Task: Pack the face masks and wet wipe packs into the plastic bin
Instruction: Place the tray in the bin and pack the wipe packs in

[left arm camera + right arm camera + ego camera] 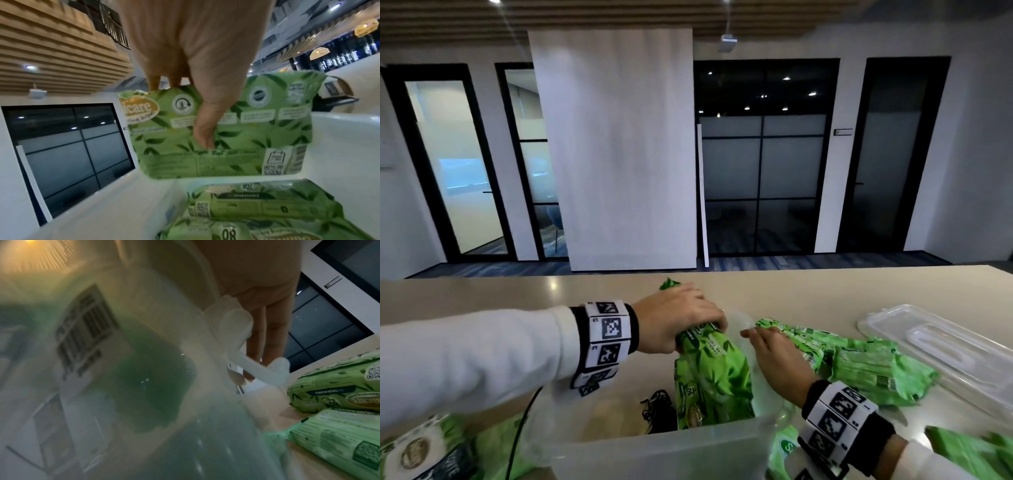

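Left hand [681,318] comes in over the plastic bin [664,448], its grip clenched around the top end of a green wet wipe pack [714,373], thumb across one face, fingers behind. The pack stands on end at the bin's right side, its lower part already below the rim, with other packs lying flat underneath in the left wrist view. Right hand [777,359] is on the bin's right wall, fingers straight along the latch area; that wrist view is smeared, so it probably just steadies the wall rather than grasping it. Dark face masks [657,409] sit tangled in the bin's middle. More packs wait stacked toward the counter's right edge [873,370], beside the clear lid [941,346]. These packs look soft, squashy, fairly heavy, with slick film: best taken across the narrow end or both broad faces, and eased down so the pack doesn't flop over.
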{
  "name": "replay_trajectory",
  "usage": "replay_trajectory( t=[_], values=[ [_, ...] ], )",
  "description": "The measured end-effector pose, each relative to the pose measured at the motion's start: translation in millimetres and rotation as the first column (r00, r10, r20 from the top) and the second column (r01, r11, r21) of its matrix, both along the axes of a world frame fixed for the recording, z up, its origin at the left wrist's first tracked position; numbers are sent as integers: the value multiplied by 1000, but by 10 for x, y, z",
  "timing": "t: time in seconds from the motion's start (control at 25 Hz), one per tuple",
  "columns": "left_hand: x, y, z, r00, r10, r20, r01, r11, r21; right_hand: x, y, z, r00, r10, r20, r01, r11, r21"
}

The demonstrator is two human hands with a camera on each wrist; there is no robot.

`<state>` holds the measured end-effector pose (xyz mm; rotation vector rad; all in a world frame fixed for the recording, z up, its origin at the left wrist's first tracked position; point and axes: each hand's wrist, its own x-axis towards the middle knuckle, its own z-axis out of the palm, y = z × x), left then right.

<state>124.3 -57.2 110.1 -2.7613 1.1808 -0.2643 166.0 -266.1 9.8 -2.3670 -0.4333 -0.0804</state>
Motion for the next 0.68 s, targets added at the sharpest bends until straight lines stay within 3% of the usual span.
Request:
replay_trajectory(
  t=[0.16, 0.28, 0.36, 0.44, 0.48, 0.6, 0.68],
  values=[
    [89, -178, -226, 998, -43, 52, 42, 999, 32, 23, 0, -11, 1000, -8, 15, 7, 1000, 24],
    [128, -209, -354, 975, 223, 26, -222, 974, -43, 39, 9, -15, 1000, -10, 11, 10, 1000, 5],
    [183, -147, -372, 892, 437, -117, -443, 896, -26, 37, -5, -25, 1000, -4, 16, 5, 1000, -13],
    [245, -67, -399, 710, 603, -363, -618, 781, 89, 23, -15, -23, 1000, -7, 13, 7, 999, -43],
    [254, -38, -413, 573, 638, -515, -680, 720, 135, 19, -16, -23, 1000, -11, 9, 11, 999, -53],
    [217, -38, -439, 168, 546, -821, -827, 532, 185, 27, -15, -27, 1000, -15, 4, 15, 998, -53],
    [235, -23, -476, -15, 411, -911, -855, 467, 225, 39, -13, -32, 1000, -17, 1, 17, 998, -59]
  ],
)
